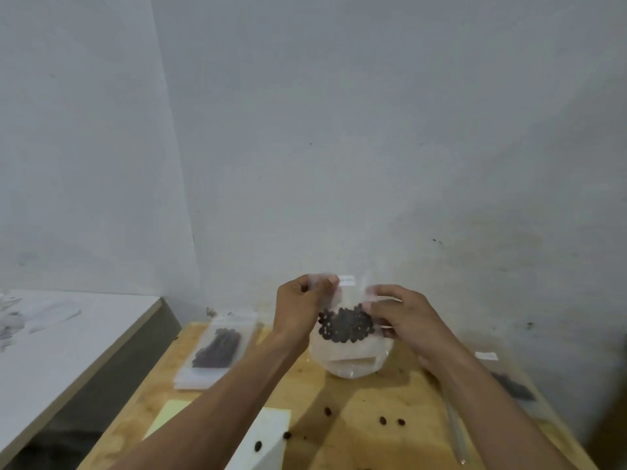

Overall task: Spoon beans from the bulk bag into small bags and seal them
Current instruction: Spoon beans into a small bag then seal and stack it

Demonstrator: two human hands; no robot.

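I hold a small clear zip bag (346, 296) in the air above the wooden table (339, 398), with dark beans (346, 325) gathered in its bottom. My left hand (300, 307) pinches the bag's top left edge. My right hand (400, 313) pinches the top right side, its fingers blurred. Below the bag stands a wide clear bag (349, 357) with white sides, partly hidden. A filled small bag (217, 347) lies flat on a stack at the left. Another small bag with beans (509, 385) lies at the right edge.
Loose beans (383, 420) are scattered over the table front. A clear thin tool (456, 432) lies at the right. White paper (268, 435) and a yellow sheet (169, 415) lie at the front left. A white counter (61, 347) stands left; the wall is close behind.
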